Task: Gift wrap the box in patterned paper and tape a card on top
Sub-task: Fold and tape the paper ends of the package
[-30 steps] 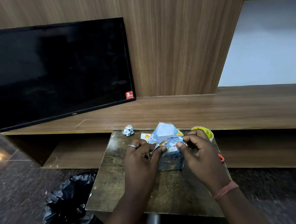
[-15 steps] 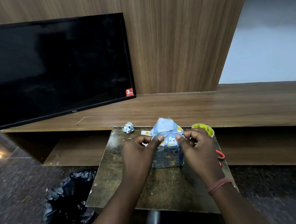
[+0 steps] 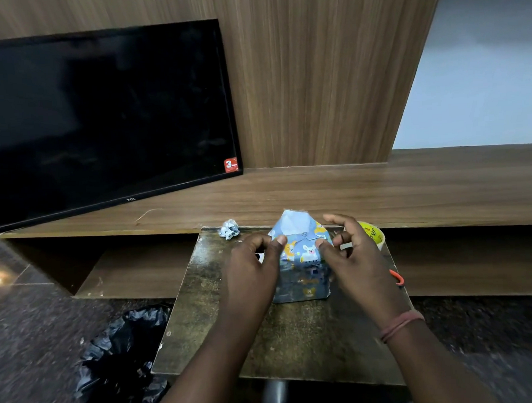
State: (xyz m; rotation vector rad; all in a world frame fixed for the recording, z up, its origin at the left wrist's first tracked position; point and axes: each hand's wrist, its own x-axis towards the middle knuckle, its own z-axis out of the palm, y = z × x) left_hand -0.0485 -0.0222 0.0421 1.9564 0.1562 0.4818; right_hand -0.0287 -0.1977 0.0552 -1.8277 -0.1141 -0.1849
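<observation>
Right hand fingers now spread looser, thumb on blue animal-patterned wrapped box, left hand thumb pressing folded flap, fingers curled.

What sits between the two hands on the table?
In the head view, the wrapped box stands between the left hand and the right hand, its end flap sticking up; both thumbs press it.
</observation>
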